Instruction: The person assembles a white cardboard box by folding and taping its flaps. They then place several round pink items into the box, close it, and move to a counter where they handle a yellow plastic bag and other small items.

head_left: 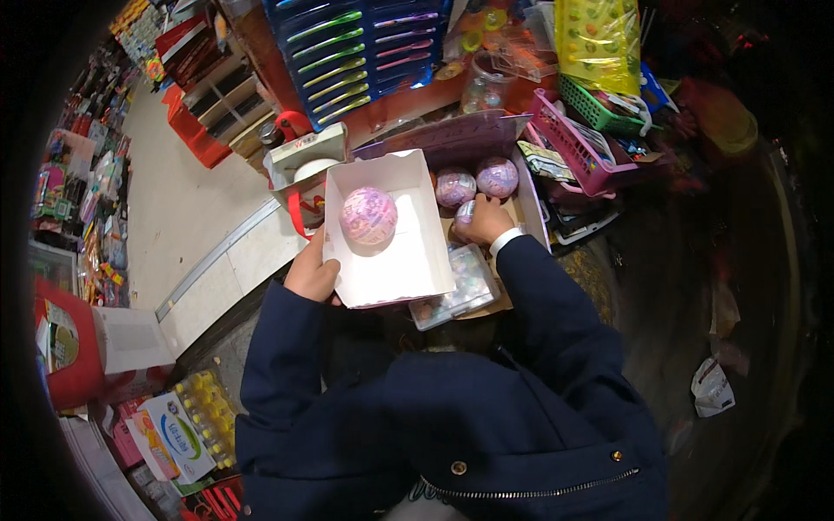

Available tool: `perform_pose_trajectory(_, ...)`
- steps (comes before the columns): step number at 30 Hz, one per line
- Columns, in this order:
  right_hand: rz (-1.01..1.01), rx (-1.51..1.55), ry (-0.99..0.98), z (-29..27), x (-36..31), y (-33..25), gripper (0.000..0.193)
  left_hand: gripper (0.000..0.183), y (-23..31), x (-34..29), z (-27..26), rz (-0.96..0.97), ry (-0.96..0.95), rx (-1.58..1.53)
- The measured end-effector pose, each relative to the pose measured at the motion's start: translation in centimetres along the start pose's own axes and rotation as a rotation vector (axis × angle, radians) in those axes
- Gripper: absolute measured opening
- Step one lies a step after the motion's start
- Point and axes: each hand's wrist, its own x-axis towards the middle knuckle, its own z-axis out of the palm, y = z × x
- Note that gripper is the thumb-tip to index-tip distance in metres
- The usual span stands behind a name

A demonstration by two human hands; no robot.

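Observation:
My left hand (313, 271) grips the left edge of a white open box (408, 260), its thumb over the rim. Inside that box lies one pink patterned ball (369, 216). To the right, my right hand (486, 220) is closed around another, partly hidden ball (465, 214) in a larger purple-lidded carton (530, 204). Just beyond those fingers two more patterned balls, one on the left (455, 187) and one on the right (498, 177), sit in the carton. A clear plastic case (458, 288) of small pale pieces lies nearer me, partly under the white box.
Pens hang on a blue card (356, 52) at the back. A pink basket (578, 148) and a green basket (599, 108) stand at the far right. Left of the white box is a paper bag with a red handle (300, 213). Packaged goods (178, 434) fill the lower left.

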Motion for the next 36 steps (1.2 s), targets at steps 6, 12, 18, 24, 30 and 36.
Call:
perform_pose_trajectory(6, 0.067, 0.148, 0.116, -5.1, -2.8, -1.1, 0.095, 0.068, 0.5, -0.4, 0.1, -0.027, 0.015, 0.016)
perform_pose_trajectory(12, -0.675, 0.675, 0.182, -12.3, -8.4, -3.8, 0.081, 0.068, 1.7, 0.0, 0.4, 0.043, 0.005, 0.083)
perform_pose_trajectory(18, -0.201, 0.317, 0.441, -7.8, 1.9, 0.6, 0.072, 0.07, 0.0, -0.1, 0.1, 0.098, 0.042, 0.159)
perform_pose_trajectory(24, -0.298, -0.516, 0.734, 1.8, 7.3, 5.3, 0.029, 0.07, -3.8, -0.9, -0.6, 0.304, 0.127, 0.107)
perform_pose_trajectory(30, -0.326, -0.519, 0.62, -2.7, 4.2, 3.5, 0.059, 0.07, -5.0, -3.0, -1.7, 0.168, 0.11, -0.114)
perform_pose_trajectory(36, -0.627, 0.391, 0.627, -11.8, -4.5, -3.1, 0.088, 0.069, -3.0, -2.5, -1.0, 0.314, 0.195, 0.101)
